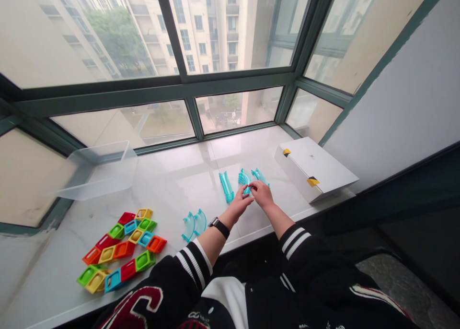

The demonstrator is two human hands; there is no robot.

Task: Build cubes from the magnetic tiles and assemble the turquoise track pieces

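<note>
My left hand (241, 200), with a black-banded watch on its wrist, and my right hand (262, 193) meet over the white ledge. The fingers of both are closed at the near end of clear teal curved track pieces (245, 176), which look stacked or nested. My fingertips partly cover that end. Just left lies a straight teal track piece (226, 187). Another curved teal piece (259, 175) lies right behind my right hand, partly hidden by it. Two more curved track pieces (194, 224) rest side by side left of my left wrist.
Several coloured plastic blocks (124, 248) lie in rows at the left of the ledge (168, 175). A clear plastic bin (100, 170) stands behind them. At the right sits a white box (319, 168) with yellow-black corner tabs. Windows (230, 108) close off the back.
</note>
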